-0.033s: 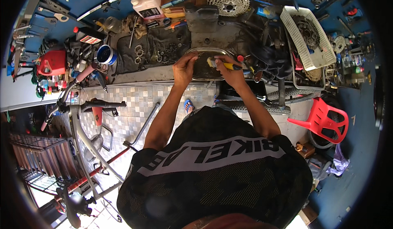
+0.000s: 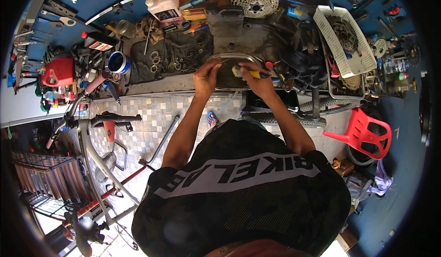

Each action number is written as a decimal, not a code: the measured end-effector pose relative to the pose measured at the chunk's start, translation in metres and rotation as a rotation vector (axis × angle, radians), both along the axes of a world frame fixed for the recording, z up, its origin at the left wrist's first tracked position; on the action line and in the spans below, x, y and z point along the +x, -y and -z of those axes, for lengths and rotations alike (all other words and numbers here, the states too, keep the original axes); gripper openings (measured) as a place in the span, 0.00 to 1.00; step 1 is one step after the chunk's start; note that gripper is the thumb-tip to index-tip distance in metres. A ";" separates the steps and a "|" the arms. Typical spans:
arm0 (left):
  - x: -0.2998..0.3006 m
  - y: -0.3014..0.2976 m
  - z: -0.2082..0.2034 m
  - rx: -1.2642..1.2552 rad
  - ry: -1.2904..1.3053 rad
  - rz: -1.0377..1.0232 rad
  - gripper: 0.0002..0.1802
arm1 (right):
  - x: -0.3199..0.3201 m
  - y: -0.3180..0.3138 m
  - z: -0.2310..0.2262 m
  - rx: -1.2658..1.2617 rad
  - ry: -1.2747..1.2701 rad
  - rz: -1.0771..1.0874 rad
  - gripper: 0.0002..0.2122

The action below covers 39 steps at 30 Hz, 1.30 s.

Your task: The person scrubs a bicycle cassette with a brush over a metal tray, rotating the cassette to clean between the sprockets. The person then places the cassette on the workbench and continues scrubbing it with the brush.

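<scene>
My right hand (image 2: 258, 83) is closed round the yellow and black handle of a brush (image 2: 259, 75). Its pale bristles point left, over a shallow metal tray (image 2: 228, 81) at the bench's front edge. My left hand (image 2: 206, 77) is at the tray's left side, thumb and fingers pinched together. Whatever sits in that pinch is too small and dark to make out. A narrow gap separates the bristles from my left fingertips. The tray's inside looks dark and wet, partly hidden by both hands.
Left of the tray, small gears (image 2: 156, 60) and parts lie on a dark cloth. A blue tub (image 2: 118, 62) stands beyond them. Dark rags (image 2: 308, 71) and a white basket (image 2: 367, 67) are to the right. A bicycle frame (image 2: 94, 151) and red chair (image 2: 365, 135) flank me.
The view has shifted very slightly. Both hands and the brush keep nearly the same places over the tray.
</scene>
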<state>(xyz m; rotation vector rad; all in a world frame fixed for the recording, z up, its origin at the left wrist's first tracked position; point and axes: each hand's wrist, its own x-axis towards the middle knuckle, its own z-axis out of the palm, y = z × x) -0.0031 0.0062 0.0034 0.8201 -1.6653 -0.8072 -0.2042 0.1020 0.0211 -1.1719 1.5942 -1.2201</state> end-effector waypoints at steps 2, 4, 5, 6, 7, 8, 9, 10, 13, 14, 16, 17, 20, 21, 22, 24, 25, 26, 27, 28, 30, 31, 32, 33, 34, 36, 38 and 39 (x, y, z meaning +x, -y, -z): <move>-0.001 0.000 0.004 0.030 -0.028 0.036 0.08 | -0.003 -0.007 0.009 0.001 -0.033 -0.039 0.14; 0.003 -0.001 0.009 0.142 -0.037 0.056 0.08 | -0.002 -0.013 0.018 -0.058 -0.108 -0.078 0.14; 0.004 -0.002 0.011 0.239 -0.034 0.065 0.09 | -0.001 -0.018 0.023 -0.118 -0.169 -0.089 0.14; 0.005 -0.001 0.013 0.330 -0.038 0.071 0.09 | 0.000 -0.016 0.018 -0.184 -0.236 -0.104 0.14; 0.005 0.001 0.014 0.326 0.015 0.056 0.09 | -0.002 -0.015 0.012 -0.143 -0.309 -0.146 0.15; 0.006 0.002 0.016 0.321 0.069 0.040 0.09 | -0.007 -0.013 0.005 -0.102 -0.383 -0.188 0.15; 0.005 0.002 0.015 0.320 0.124 0.029 0.10 | -0.009 -0.014 -0.004 -0.057 -0.456 -0.225 0.16; 0.005 0.001 0.013 0.327 0.190 0.020 0.10 | -0.010 -0.012 0.001 -0.076 -0.448 -0.180 0.15; 0.006 -0.001 0.011 0.303 0.345 -0.019 0.11 | -0.012 0.001 0.002 -0.047 -0.358 -0.059 0.13; 0.005 -0.002 0.011 0.262 0.369 -0.037 0.11 | -0.012 0.006 -0.002 0.020 -0.284 -0.023 0.13; 0.001 -0.004 0.008 0.212 0.446 -0.049 0.11 | -0.001 0.016 -0.012 0.020 -0.139 0.012 0.14; -0.002 -0.003 0.004 0.202 0.499 -0.044 0.11 | 0.009 0.021 -0.013 -0.048 -0.068 0.010 0.14; -0.006 -0.003 0.003 0.251 0.474 -0.092 0.08 | 0.017 0.023 -0.012 -0.169 -0.088 0.000 0.16; -0.006 -0.003 0.004 0.280 0.434 -0.118 0.08 | 0.018 0.023 -0.010 -0.196 -0.135 -0.003 0.16; -0.005 -0.002 0.000 0.295 0.392 -0.113 0.07 | 0.009 0.024 -0.004 -0.163 -0.145 0.009 0.16; 0.000 -0.004 -0.003 0.333 0.311 -0.104 0.06 | -0.007 0.022 -0.006 -0.090 -0.161 0.030 0.16; 0.001 -0.004 -0.003 0.254 0.354 -0.103 0.06 | -0.003 0.024 -0.010 -0.070 -0.108 0.020 0.16; 0.001 -0.002 -0.004 0.175 0.397 -0.101 0.05 | 0.004 0.026 -0.013 -0.050 -0.056 0.010 0.17; 0.000 -0.001 -0.005 0.092 0.439 -0.093 0.05 | 0.013 0.028 -0.023 -0.032 -0.005 0.007 0.17; -0.002 -0.001 -0.006 0.089 0.411 -0.104 0.05 | 0.022 0.028 -0.027 -0.164 -0.115 -0.003 0.17; -0.006 -0.003 -0.011 0.076 0.353 -0.123 0.05 | 0.012 0.029 -0.011 -0.124 -0.098 0.041 0.17; -0.006 -0.004 -0.014 0.153 0.338 -0.118 0.05 | 0.006 0.031 -0.009 -0.107 -0.090 0.057 0.17; -0.005 -0.007 -0.017 0.231 0.322 -0.112 0.05 | -0.002 0.028 -0.007 -0.071 -0.146 0.064 0.16; -0.004 -0.011 -0.016 0.316 0.307 -0.107 0.05 | 0.001 0.026 -0.013 -0.087 -0.102 0.055 0.16; -0.003 -0.011 -0.013 0.267 0.321 -0.102 0.05 | 0.007 0.026 -0.021 -0.102 -0.058 0.047 0.16; -0.003 -0.006 -0.010 0.162 0.348 -0.087 0.05 | 0.012 0.026 -0.023 -0.093 -0.046 0.029 0.16; -0.004 -0.007 -0.010 0.144 0.373 -0.097 0.06 | 0.013 0.026 -0.018 -0.042 -0.110 0.007 0.16; -0.004 -0.006 -0.009 0.132 0.383 -0.109 0.07 | 0.010 0.027 -0.018 -0.058 -0.118 0.020 0.16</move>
